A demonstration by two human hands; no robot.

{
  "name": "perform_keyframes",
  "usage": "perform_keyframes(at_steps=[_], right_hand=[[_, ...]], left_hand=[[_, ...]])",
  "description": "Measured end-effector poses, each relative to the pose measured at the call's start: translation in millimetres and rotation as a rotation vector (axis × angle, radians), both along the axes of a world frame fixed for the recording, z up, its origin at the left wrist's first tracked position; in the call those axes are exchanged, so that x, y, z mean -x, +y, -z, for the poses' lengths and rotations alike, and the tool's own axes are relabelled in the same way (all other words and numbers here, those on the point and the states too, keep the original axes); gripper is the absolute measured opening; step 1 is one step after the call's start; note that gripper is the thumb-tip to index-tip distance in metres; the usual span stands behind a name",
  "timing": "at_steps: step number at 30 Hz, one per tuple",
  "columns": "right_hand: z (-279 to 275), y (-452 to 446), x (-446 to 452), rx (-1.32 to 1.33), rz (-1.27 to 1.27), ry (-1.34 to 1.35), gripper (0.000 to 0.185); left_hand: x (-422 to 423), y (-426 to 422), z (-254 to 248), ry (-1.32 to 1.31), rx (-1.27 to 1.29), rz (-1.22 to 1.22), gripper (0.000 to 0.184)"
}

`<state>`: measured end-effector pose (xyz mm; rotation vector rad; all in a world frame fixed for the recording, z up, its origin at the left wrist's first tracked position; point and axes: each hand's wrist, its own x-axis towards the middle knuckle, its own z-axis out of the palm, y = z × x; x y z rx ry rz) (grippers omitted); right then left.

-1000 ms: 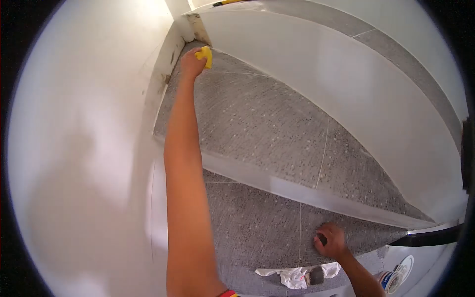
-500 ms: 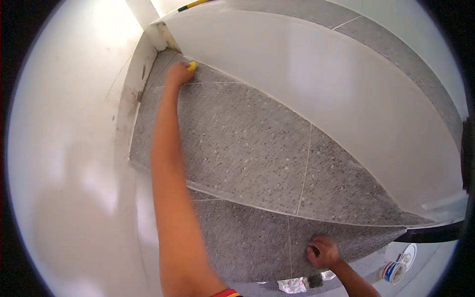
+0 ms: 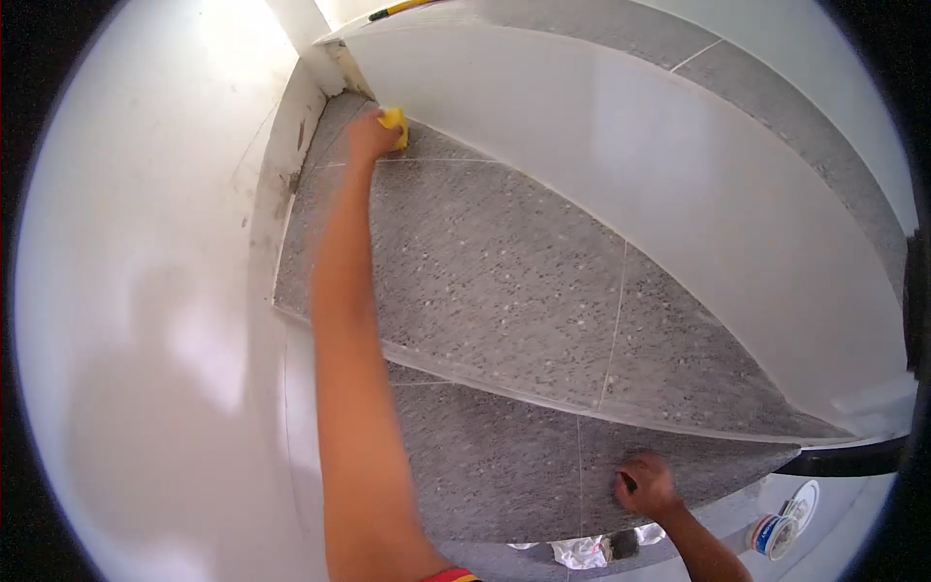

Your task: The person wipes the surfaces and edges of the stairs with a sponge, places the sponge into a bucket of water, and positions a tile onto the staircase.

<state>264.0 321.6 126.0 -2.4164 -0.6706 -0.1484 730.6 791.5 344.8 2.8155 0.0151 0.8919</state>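
Speckled grey stair treads fan out in front of me. At the back of the upper tread (image 3: 495,272), close to the left corner, my left hand (image 3: 370,138) is closed around a yellow sponge (image 3: 396,126). The sponge is down by the foot of the white riser (image 3: 582,116). My right hand (image 3: 648,483) rests on the lower tread (image 3: 495,466) with its fingers curled. A dark patch shows inside those fingers, too small to name.
A white wall (image 3: 145,291) rises on the left, with dirty marks near the corner. Below the lower tread lie crumpled silvery wrappers (image 3: 580,553) beside a dark block (image 3: 623,545). A white tub (image 3: 773,535) stands lower right. A yellow-and-black stick (image 3: 398,10) lies on the step above.
The view has shifted slightly, so the stairs appear further right. More of the yellow sponge shows in my left hand. My right hand stays on the lower tread.
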Motion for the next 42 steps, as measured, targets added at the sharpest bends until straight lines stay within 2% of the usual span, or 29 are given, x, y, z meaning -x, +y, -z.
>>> perform_keyframes(at_steps=[2,4,7,10,12,15,16,17,18,19,21,23,24,25,27,28,29,31,34,36,37,38,39,40,42], right_hand=[[4.8,-0.6,-1.1,0.015,0.017,0.037,0.022],[1.7,-0.6,1.6,0.021,0.038,0.090,0.022],[-2.6,4.4,2.0,0.005,0.035,0.153,0.020],[4.1,6.7,4.9,-0.055,0.074,0.055,0.019],[-4.9,7.3,1.6,0.000,0.077,0.144,0.022],[-9.1,10.4,1.1,-0.054,0.076,0.085,0.019],[-8.5,10.7,-0.4,-0.061,0.073,0.079,0.019],[-7.9,10.8,-1.2,-0.066,0.048,0.002,0.018],[-9.1,10.5,-1.8,-0.070,0.024,-0.074,0.018],[-12.4,10.8,-2.9,-0.072,0.025,-0.082,0.018],[-18.6,10.9,-3.4,-0.079,0.011,-0.006,0.018],[-17.4,10.1,-5.0,-0.016,0.026,0.033,0.017],[-15.2,8.2,-2.0,0.053,0.033,0.080,0.016],[-14.8,7.8,-0.2,0.056,0.057,0.099,0.016],[-14.1,11.5,-0.5,-0.018,0.071,-0.065,0.016],[-11.1,11.1,1.2,-0.013,0.085,-0.050,0.016],[-8.1,11.4,0.6,-0.037,0.089,-0.056,0.015],[-8.6,10.0,0.6,-0.056,0.104,-0.058,0.015],[-9.3,8.4,2.3,-0.009,0.063,0.075,0.015],[-5.2,6.6,1.7,-0.016,0.057,0.100,0.022],[-3.5,7.0,3.5,-0.019,0.068,0.092,0.022],[-1.6,7.8,6.5,-0.019,0.104,0.008,0.023],[-1.1,8.2,8.7,-0.017,0.136,-0.073,0.023],[-2.2,7.7,9.3,-0.019,0.134,-0.075,0.023],[-3.2,6.3,7.5,0.005,0.115,-0.046,0.023]], left_hand=[[-18.4,-14.5,16.4,0.089,0.002,-0.086,0.049],[-37.0,-18.5,32.4,0.036,-0.035,-0.052,0.046],[-23.7,-34.4,28.8,0.013,-0.071,-0.052,0.046],[20.9,-77.5,13.2,0.111,-0.020,-0.044,0.044],[36.5,-94.7,18.3,0.084,-0.027,0.091,0.046],[88.1,-144.4,20.9,0.108,0.061,0.246,0.049],[113.2,-168.5,22.8,0.112,0.094,0.341,0.050],[148.2,-192.3,14.9,0.250,0.206,0.443,0.053],[182.3,-207.5,19.2,0.275,0.184,0.677,0.048],[220.3,-223.8,7.5,0.453,0.263,0.979,0.043],[267.4,-233.4,-19.7,0.893,0.263,1.465,0.039],[267.5,-216.3,-33.6,0.724,0.140,1.259,0.038],[242.2,-194.0,-23.4,0.669,0.477,1.137,0.038],[215.7,-175.5,-20.9,0.523,0.652,0.946,0.042],[160.5,-131.7,-22.7,0.123,0.479,0.613,0.041],[133.4,-108.8,-12.4,0.100,0.420,0.386,0.043],[122.9,-101.6,-3.0,0.109,0.423,0.398,0.043],[115.6,-102.5,9.5,0.162,-0.028,0.128,0.042],[153.7,-169.3,14.6,0.083,0.007,0.229,0.038],[229.4,-244.6,-8.0,0.425,0.230,0.460,0.037],[274.7,-275.0,-5.8,0.445,0.150,0.681,0.039],[323.6,-300.5,1.9,0.633,0.286,0.918,0.047],[358.3,-321.8,27.3,0.809,0.336,1.336,0.047],[363.0,-320.9,19.1,0.808,0.334,1.333,0.047],[375.5,-313.0,-16.5,0.723,0.583,1.236,0.044]])
